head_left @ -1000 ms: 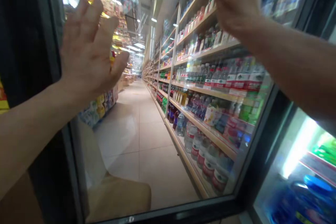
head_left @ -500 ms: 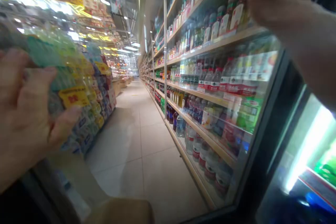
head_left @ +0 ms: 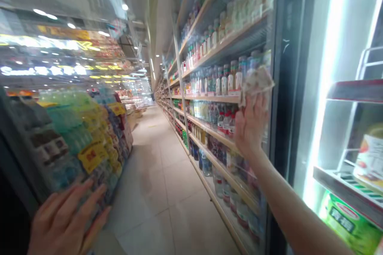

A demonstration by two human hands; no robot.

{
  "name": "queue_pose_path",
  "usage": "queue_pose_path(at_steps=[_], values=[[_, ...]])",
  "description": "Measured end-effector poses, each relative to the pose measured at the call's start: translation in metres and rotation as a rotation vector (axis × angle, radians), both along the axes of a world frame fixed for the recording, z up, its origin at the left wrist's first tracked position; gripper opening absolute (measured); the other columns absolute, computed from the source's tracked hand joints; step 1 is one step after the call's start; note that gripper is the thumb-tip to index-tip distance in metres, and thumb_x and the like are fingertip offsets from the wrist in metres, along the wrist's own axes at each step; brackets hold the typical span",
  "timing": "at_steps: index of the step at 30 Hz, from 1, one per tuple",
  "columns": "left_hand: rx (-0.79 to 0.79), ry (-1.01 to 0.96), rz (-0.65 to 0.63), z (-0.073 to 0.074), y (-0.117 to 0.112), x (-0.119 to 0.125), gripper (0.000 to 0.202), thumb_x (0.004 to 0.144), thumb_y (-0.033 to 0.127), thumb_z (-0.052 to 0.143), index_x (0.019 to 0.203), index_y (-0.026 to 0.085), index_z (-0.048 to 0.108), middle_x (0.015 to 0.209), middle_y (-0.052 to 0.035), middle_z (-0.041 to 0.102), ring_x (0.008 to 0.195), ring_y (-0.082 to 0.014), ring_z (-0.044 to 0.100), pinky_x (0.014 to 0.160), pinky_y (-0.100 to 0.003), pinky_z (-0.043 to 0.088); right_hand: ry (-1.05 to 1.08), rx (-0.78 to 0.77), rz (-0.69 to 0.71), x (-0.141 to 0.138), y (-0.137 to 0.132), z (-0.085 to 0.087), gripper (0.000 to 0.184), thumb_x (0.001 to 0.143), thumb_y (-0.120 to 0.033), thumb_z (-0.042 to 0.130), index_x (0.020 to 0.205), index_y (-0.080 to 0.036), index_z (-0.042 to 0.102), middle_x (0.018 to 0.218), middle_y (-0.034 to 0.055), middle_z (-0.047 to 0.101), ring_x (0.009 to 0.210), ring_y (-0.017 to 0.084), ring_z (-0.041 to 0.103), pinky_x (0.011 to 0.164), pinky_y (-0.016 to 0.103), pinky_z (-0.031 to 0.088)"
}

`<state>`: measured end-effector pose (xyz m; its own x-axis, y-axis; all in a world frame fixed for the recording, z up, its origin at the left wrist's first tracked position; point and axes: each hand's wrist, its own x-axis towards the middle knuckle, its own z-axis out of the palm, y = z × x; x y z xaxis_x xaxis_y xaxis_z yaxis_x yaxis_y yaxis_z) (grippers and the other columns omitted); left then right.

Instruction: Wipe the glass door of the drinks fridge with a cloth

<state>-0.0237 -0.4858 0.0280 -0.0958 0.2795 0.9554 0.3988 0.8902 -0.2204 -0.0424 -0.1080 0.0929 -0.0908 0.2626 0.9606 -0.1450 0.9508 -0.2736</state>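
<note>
Holding a crumpled off-white cloth with faint markings (head_left: 257, 80) under the extended fingers of the right hand (head_left: 253, 125), up against the clear glass door (head_left: 265, 211), just left of its black upright frame (head_left: 289, 67). Spreading the left hand (head_left: 66, 219) low at the near left, fingers parted wide; cannot tell whether touching glass.

Looking through the glass to long, pale wood-edged shelves (head_left: 215, 98), running from near right to far, and to upright clear plastic bottles with red caps and red labels (head_left: 226, 123). Seeing green-and-yellow stacked drink bottles (head_left: 74, 123) at the left, behind a bright yellow sign (head_left: 92, 155). At the right, seeing into a lit white cooler (head_left: 359, 4), to a white-labelled rounded container (head_left: 371, 159) on a slatted shelf (head_left: 344, 189), cut off by the right edge; contents hard to make out. Below that, finding a bright green printed pack (head_left: 350, 221), partly hidden by the right forearm. Cannot read most labels, for blur.
</note>
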Motion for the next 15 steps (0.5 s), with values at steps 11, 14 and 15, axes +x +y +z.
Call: queue_pose_path(at_steps=[11, 14, 15], values=[[-0.121, 0.049, 0.157, 0.111, 0.024, 0.023, 0.072, 0.083, 0.027, 0.055, 0.145, 0.027, 0.018, 0.151, -0.0045, 0.019, 0.14, -0.0234, 0.017, 0.114, -0.049, 0.017, -0.072, -0.038, 0.01, 0.02, -0.045, 0.036, 0.059, 0.088, -0.021, 0.031, 0.146, -0.024, 0.018, 0.147, 0.0141, 0.032, 0.141, 0.03, 0.018, 0.102, 0.062, 0.029], [-0.115, 0.033, 0.147, 0.116, 0.025, 0.031, 0.073, 0.081, 0.023, 0.056, 0.144, 0.028, 0.021, 0.151, -0.0056, 0.022, 0.14, -0.0237, 0.02, 0.114, -0.049, 0.019, -0.132, 0.171, 0.164, 0.029, -0.092, 0.046, 0.054, 0.087, -0.025, 0.035, 0.141, -0.022, 0.033, 0.146, 0.0122, 0.035, 0.141, 0.03, 0.016, 0.102, 0.059, 0.031], [-0.112, 0.025, 0.14, 0.122, 0.026, 0.033, 0.072, 0.081, 0.022, 0.057, 0.144, 0.028, 0.022, 0.151, -0.0055, 0.023, 0.14, -0.0233, 0.021, 0.114, -0.048, 0.02, -0.16, 0.359, 0.282, 0.032, -0.11, 0.046, 0.051, 0.086, -0.03, 0.038, 0.137, -0.024, 0.04, 0.144, 0.0083, 0.04, 0.141, 0.028, 0.018, 0.104, 0.056, 0.031]])
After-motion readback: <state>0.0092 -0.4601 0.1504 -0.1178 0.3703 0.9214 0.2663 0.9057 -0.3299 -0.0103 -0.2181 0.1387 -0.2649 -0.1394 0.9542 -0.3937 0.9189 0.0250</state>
